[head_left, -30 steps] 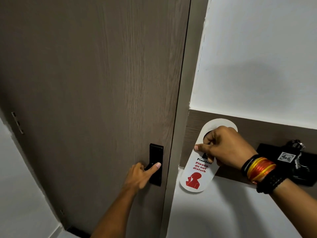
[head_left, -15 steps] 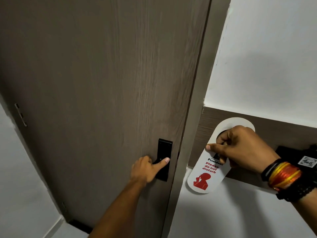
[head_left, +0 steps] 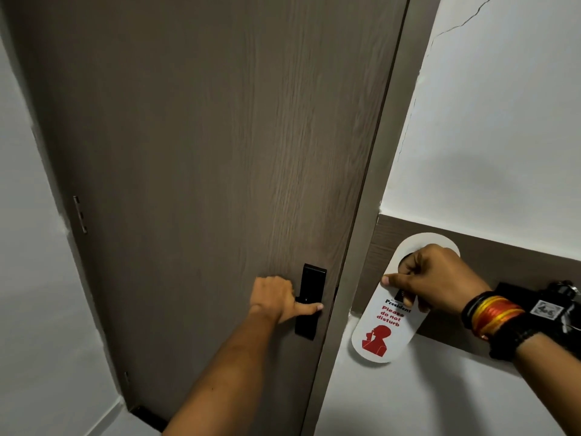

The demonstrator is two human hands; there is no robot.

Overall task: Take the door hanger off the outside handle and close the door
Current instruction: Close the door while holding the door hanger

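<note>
At lower centre of the frame the left hand (head_left: 276, 298) is curled around the black handle (head_left: 309, 305) of the brown door (head_left: 204, 152), thumb stretched across its plate. At lower right the right hand (head_left: 435, 276) is closed in a fist on the white hanger (head_left: 382, 325), which hangs down before the brown wall band (head_left: 503, 256). Bangles (head_left: 493, 314) ring that wrist.

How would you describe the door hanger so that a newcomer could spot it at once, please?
Start at the brown door and move right past its frame to the brown wall band. There the right hand holds the door hanger, the only white card, printed with red "Please do not disturb" and a red figure.
</note>
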